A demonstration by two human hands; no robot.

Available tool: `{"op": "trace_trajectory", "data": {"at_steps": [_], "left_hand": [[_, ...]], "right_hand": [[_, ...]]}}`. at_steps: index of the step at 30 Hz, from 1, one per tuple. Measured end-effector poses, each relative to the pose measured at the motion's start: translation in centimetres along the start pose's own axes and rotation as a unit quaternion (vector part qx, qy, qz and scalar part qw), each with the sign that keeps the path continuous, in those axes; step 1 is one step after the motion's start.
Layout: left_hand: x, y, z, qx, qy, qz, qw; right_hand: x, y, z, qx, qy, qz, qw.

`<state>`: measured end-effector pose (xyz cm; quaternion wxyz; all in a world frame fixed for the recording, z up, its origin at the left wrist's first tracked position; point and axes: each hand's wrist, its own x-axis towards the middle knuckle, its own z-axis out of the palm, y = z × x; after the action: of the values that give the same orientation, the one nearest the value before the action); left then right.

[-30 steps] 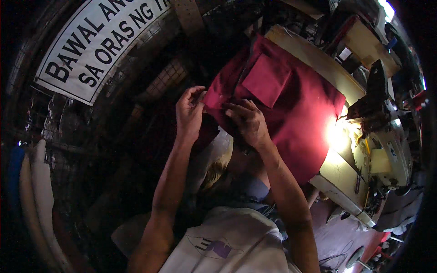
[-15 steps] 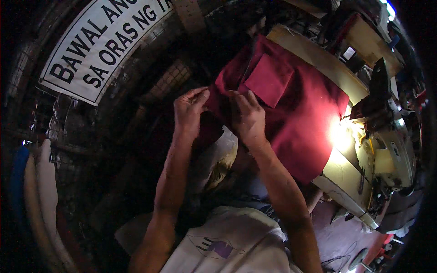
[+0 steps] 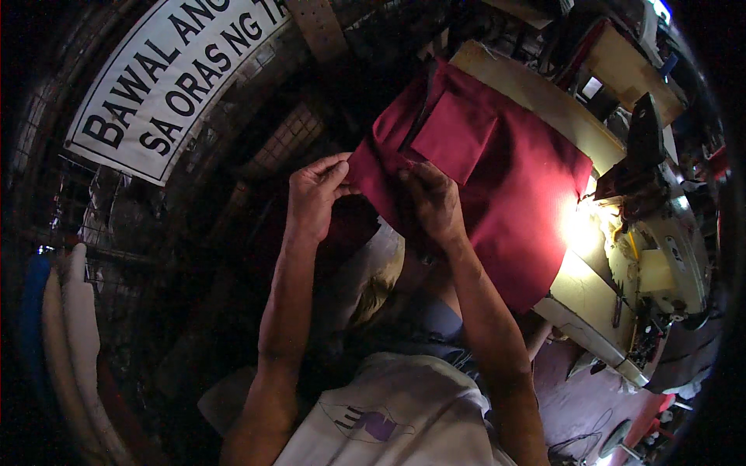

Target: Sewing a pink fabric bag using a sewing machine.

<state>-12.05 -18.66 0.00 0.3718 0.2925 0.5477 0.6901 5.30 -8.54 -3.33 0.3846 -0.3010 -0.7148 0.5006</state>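
Note:
A dark red cloth garment piece [image 3: 517, 202] with a square patch pocket [image 3: 454, 136] lies over the table and hangs off its near left side. A dark strip, perhaps a zipper, runs along the pocket's left side. At the cloth's left edge my left hand [image 3: 315, 194] is closed, pinching the fabric between thumb and fingers. My right hand [image 3: 434, 203] is closed on the same cloth just below the pocket's lower left corner. Its fingertips are partly hidden in the folds.
On the right stands a sewing machine [image 3: 672, 241], its bright lamp shining on the cloth. The pale table top [image 3: 594, 303] shows beside it, with small scissors [image 3: 618, 304] on it. A white sign [image 3: 175, 93] hangs at the upper left. Rolled materials [image 3: 81, 334] stand at the far left.
My left hand has moved slightly left and down, drawing the cloth edge outward. My right hand has shifted a little right and down, its fingers more curled on the cloth.

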Motion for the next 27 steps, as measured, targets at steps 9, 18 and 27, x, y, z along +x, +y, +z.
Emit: {"op": "trace_trajectory", "data": {"at_steps": [9,18,27], "left_hand": [[-0.2,0.5,-0.1,0.007,-0.013,0.002,1.000],[-0.8,1.5,0.6,0.046,-0.044,0.026,0.998],[-1.4,2.1,1.2,0.145,-0.005,0.042,0.989]], "right_hand": [[-0.2,0.8,0.5,0.040,0.012,-0.034,0.999],[-1.5,-0.7,3.0,-0.176,0.059,-0.234,0.954],[-1.8,-1.2,3.7,-0.379,0.042,-0.283,0.880]]}}
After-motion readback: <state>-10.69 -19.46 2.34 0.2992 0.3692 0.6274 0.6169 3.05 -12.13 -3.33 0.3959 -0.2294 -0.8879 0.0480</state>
